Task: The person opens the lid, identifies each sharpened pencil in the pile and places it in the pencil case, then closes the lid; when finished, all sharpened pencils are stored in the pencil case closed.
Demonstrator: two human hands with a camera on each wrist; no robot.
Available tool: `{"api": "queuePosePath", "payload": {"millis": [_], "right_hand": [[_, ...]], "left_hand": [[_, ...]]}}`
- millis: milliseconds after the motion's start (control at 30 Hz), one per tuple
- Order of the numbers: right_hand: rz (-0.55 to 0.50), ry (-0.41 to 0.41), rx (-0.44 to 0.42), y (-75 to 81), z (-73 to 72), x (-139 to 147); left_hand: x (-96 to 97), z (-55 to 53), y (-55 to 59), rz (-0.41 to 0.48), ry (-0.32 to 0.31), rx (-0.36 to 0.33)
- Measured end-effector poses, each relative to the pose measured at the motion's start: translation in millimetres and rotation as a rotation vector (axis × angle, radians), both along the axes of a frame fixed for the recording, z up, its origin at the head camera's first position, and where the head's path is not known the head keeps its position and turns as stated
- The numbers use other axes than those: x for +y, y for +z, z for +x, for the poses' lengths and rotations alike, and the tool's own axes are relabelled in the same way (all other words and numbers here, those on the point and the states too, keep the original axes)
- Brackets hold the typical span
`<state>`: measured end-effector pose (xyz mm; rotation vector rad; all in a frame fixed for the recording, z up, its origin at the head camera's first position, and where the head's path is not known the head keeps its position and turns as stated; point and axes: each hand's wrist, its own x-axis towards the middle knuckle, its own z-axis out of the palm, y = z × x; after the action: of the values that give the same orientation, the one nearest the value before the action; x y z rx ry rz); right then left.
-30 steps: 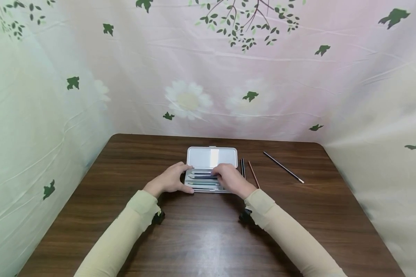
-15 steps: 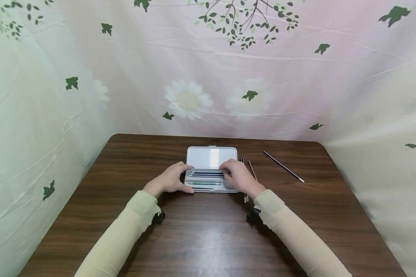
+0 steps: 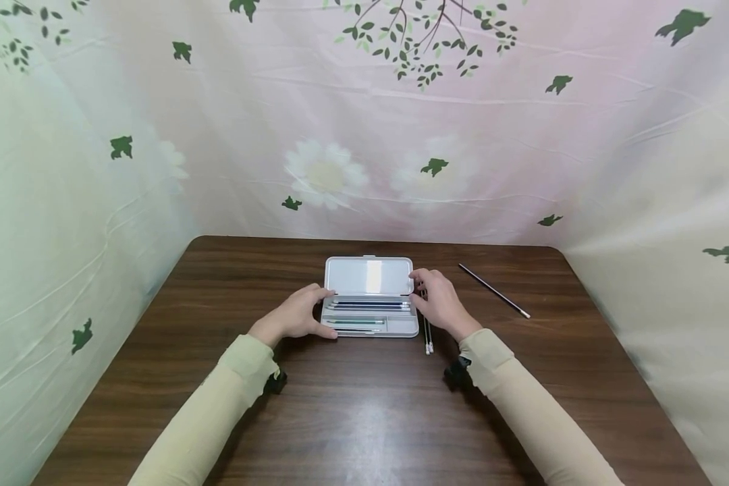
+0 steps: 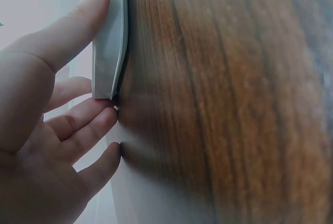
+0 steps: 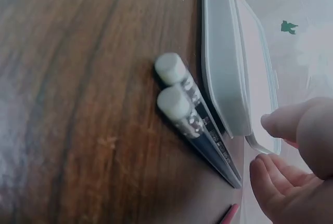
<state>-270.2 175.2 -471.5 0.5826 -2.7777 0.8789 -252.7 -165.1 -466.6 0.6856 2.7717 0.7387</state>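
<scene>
A white pencil case (image 3: 402, 325) lies with its lid (image 3: 346, 277) raised at the back. Several dark blue pencils (image 3: 370, 306) fill its rear compartment; a green pencil (image 3: 358, 322) lies in front of them. My left hand (image 3: 294, 314) holds the case's left end, thumb at the front wall and fingers round the end, as the left wrist view shows. My right hand (image 3: 440, 302) is at the lid's right edge, thumb and fingers spread around its corner, holding no pencil. Beneath it, two dark pencils (image 5: 208, 146) with white erasers lie beside the case.
Another dark pencil (image 3: 494, 291) lies slanted on the brown table (image 3: 364, 405) to the right. A reddish pencil tip (image 5: 229, 213) shows in the right wrist view, otherwise hidden by my right hand. A printed cloth (image 3: 364, 135) hangs behind and along both sides.
My right hand has left the pencils inside the case and moved right to the lid's right edge. The blue pencils now lie straight in the rear compartment. My left hand stays put.
</scene>
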Motion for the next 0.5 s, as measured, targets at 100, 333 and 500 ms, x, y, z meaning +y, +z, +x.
{"api": "queuePosePath", "payload": {"millis": [100,333,500], "right_hand": [[0.007,0.002,-0.042,-1.1,-0.9,-1.3],[0.000,0.011,-0.069,-3.9,-0.7,-4.6],[-0.046,0.012,-0.032,-4.0,-1.5,-6.9]], "left_hand": [[-0.4,0.5,-0.4,0.001,0.003,-0.003],[-1.1,0.1,-0.7,0.021,-0.003,0.004],[-3.1,0.4,-2.0,0.074,0.012,-0.015]]}}
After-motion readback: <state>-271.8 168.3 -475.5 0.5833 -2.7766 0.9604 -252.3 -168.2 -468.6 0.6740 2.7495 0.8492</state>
